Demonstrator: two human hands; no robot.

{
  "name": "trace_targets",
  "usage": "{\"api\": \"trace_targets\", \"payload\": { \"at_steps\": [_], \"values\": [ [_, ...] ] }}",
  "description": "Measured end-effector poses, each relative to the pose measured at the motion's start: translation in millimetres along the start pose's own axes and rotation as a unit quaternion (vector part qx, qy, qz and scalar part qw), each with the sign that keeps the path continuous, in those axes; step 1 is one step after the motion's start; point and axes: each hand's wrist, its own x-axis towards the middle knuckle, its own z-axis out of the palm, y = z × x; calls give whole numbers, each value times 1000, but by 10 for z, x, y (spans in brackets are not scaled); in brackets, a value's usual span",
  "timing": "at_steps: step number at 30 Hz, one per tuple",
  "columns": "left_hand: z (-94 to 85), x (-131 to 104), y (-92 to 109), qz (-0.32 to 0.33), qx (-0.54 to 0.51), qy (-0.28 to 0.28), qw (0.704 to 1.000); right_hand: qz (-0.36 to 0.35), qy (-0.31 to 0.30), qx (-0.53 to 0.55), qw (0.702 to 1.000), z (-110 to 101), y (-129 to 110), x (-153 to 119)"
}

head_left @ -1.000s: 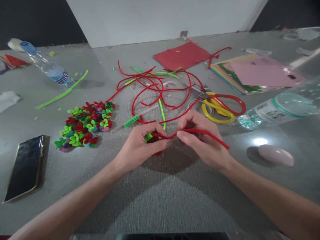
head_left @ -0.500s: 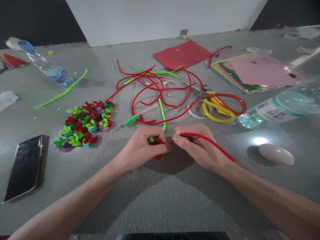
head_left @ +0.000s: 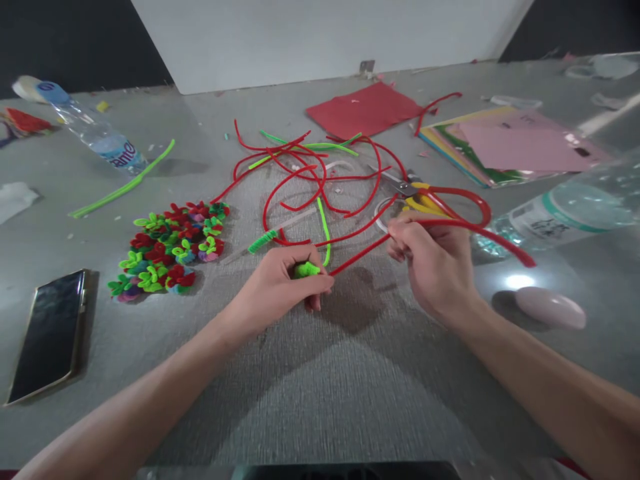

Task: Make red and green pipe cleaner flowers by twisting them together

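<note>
My left hand (head_left: 287, 283) is closed around a small bright green pipe cleaner piece (head_left: 306, 269), mostly hidden by the fingers. From its fingertips a red pipe cleaner (head_left: 357, 256) runs up to the right. My right hand (head_left: 435, 267) pinches that red strand farther along, and its free end sticks out past the hand. The stretch between the hands is nearly straight. Just beyond the left hand stands a green pipe cleaner (head_left: 325, 230). Near it lies a clear stick with a green coil (head_left: 263, 241) wound on it.
Loose red pipe cleaners (head_left: 300, 167) lie tangled ahead. Scissors (head_left: 465, 193) rest by the right hand, near a plastic bottle (head_left: 565, 213) and a pale oval object (head_left: 550, 307). To the left are a cluster of pipe cleaner flowers (head_left: 165, 250), a phone (head_left: 49, 333) and a water bottle (head_left: 105, 137).
My right hand has moved right and slightly up, away from the left, drawing the red pipe cleaner out between them. The left hand has barely moved; more of its green piece shows.
</note>
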Motion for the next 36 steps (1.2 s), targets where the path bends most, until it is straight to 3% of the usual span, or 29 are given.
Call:
{"api": "trace_targets", "payload": {
  "at_steps": [3,7,11,15,23,27,31,36],
  "values": [
    [4,10,-16,-2,-16,18,1000,-4,15,-5,1000,-6,6,14],
    [1,16,-53,19,-23,26,999,7,-21,-31,999,-20,13,18],
    [-4,9,-75,63,-14,35,997,0,-29,5,1000,-17,22,15],
    [2,4,-72,67,-14,29,997,5,-31,33,999,-9,34,18],
    [-12,21,-69,46,53,70,995,11,21,9,1000,-12,74,57],
    [-1,41,-75,54,16,75,996,-6,-35,-14,999,-31,18,49],
    [10,31,-61,21,-25,68,997,-42,-88,-92,991,-27,-79,3],
    [43,9,-35,6,-50,36,998,5,-160,-133,978,20,-128,-26]
  ]
}}
